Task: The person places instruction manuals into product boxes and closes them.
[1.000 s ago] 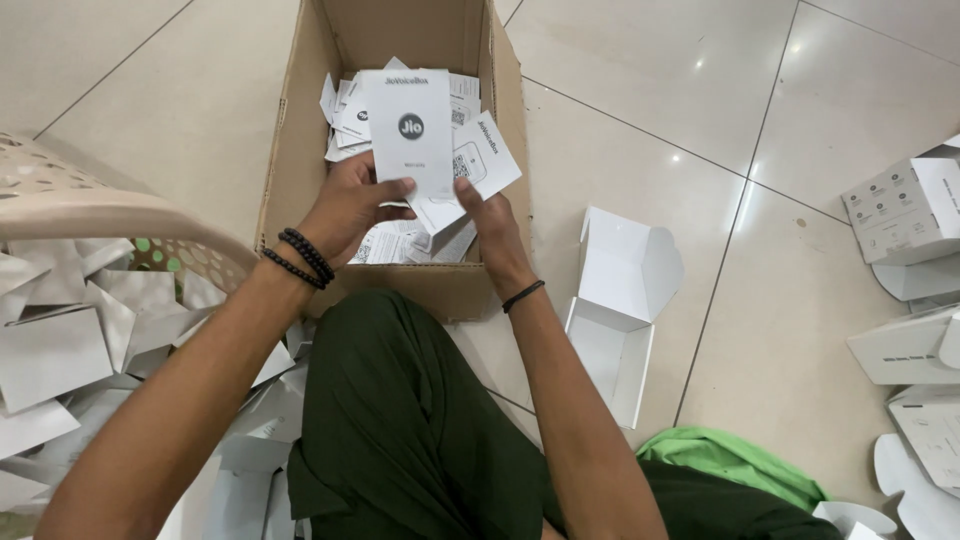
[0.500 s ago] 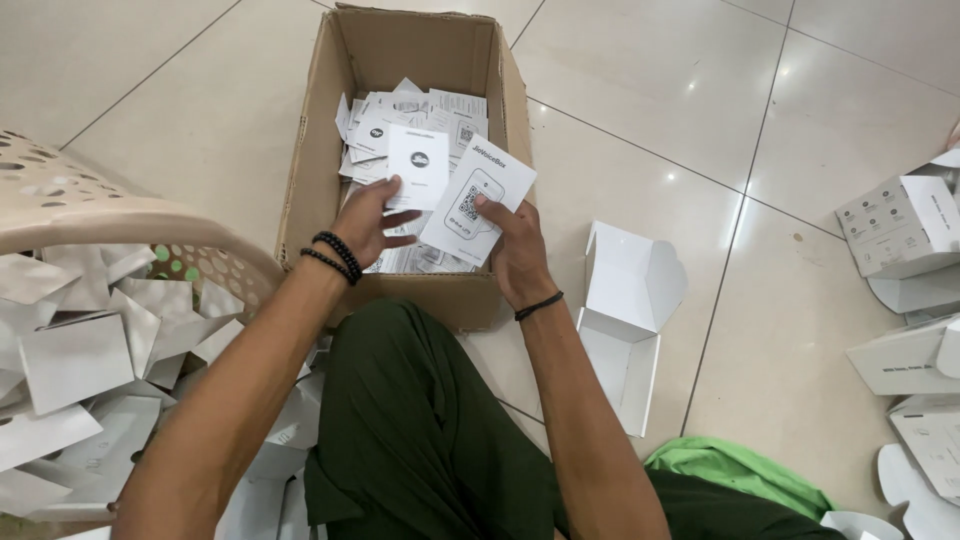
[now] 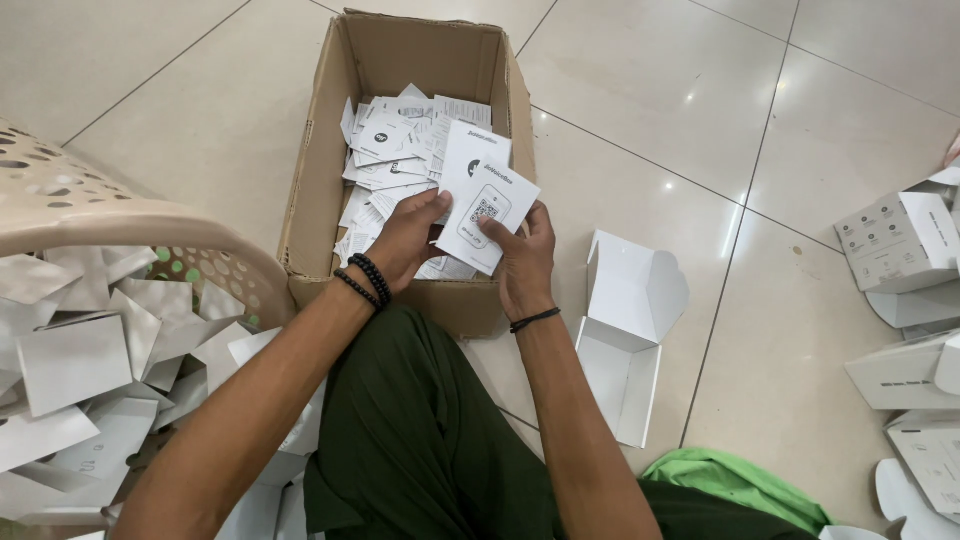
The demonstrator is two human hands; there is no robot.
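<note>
A brown cardboard box (image 3: 318, 170) lies open on the tiled floor in front of me, filled with several white printed leaflets (image 3: 392, 150). My left hand (image 3: 403, 240) and my right hand (image 3: 522, 255) are over the box's near end. Between them they hold two white cards (image 3: 482, 205), the front one tilted and printed with a square code. My left wrist carries dark bead bracelets, my right a thin black band.
A beige perforated basket (image 3: 110, 220) at the left holds several white folded papers. An open white carton (image 3: 625, 330) lies to the right of my right arm. More white cartons (image 3: 900, 240) sit at the far right. Green cloth (image 3: 740, 490) lies by my leg.
Both hands have stayed over the box. The single card held upright a second ago is now fanned into two, the front one tilted right. The camera view has shifted a little.
</note>
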